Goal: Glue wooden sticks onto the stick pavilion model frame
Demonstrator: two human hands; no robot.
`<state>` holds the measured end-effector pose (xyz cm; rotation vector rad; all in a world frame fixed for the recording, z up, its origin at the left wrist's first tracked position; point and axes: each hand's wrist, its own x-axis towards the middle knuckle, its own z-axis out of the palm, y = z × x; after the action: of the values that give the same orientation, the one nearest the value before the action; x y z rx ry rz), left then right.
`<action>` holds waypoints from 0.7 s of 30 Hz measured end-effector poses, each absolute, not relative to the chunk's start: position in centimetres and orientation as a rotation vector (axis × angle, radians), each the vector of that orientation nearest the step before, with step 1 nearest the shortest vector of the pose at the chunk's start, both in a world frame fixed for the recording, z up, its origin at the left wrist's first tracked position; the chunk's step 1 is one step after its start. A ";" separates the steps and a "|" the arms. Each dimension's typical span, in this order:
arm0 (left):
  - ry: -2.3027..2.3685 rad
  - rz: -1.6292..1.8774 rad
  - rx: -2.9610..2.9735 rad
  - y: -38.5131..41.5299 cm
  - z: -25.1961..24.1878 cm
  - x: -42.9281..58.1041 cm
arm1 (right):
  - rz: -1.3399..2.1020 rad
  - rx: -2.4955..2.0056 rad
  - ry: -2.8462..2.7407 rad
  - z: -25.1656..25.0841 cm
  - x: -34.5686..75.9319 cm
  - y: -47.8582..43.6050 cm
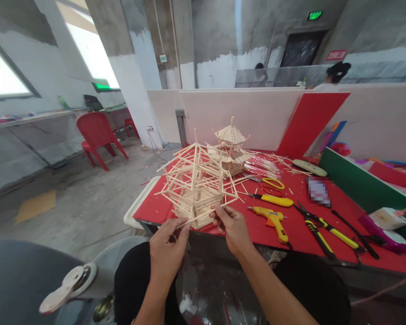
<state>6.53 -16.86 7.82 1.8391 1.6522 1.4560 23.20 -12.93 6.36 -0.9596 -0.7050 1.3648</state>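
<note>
A half-built pavilion model of thin wooden sticks stands at the near edge of the red table. My left hand is closed in a pinch on a thin wooden stick just below the model's front edge. My right hand pinches a stick at the model's lower right corner, fingers pressed together. A finished stick pavilion stands behind the model.
On the table to the right lie a yellow glue gun, a yellow utility knife, yellow-handled scissors, pliers and loose sticks. A green board borders the right. A red chair stands on the floor at left.
</note>
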 end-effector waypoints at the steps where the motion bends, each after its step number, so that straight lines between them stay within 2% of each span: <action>1: 1.645 1.460 1.850 -16.9 7.9 6.5 | 1.363 -0.961 -0.706 6.3 23.2 -12.9; 21: 1.593 1.494 1.873 -16.8 8.4 6.9 | 1.359 -0.972 -0.683 6.4 23.3 -13.0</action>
<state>6.86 -16.78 8.35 1.8726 1.5928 1.4938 23.32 -13.05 6.43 -0.9716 -0.6829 1.3594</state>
